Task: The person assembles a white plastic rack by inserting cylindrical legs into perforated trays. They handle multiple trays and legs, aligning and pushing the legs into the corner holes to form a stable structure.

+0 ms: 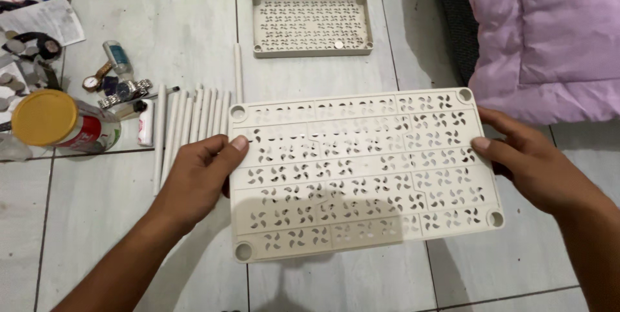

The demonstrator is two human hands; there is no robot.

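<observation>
1. The left hand (197,179) grips the left short edge of a cream rectangular plastic shelf panel (361,173) pierced with rows of pinwheel-shaped cut-outs. The thumb lies on top near the upper corner and the fingers are curled underneath, so the hand is closed on the panel.
2. The right hand (526,160) clamps the opposite short edge the same way, thumb over the rim and fingers behind. Holding both ends likely keeps the wide, thin panel level and steady.
3. The panel is held flat above the pale grey tiled floor (110,221), slightly rotated, its four round corner sockets facing up.
4. Just beside the left hand, a row of slim cream plastic tubes (190,121) lies side by side on the floor, probably laid out within easy reach.
5. Two more matching perforated panels (310,8) lie on the floor further ahead, touching along their long edges.
6. At far left stand a can with a yellow lid (55,121), wristwatches (113,89) and other small clutter.
7. A lilac padded quilt (549,34) fills the upper right corner.
</observation>
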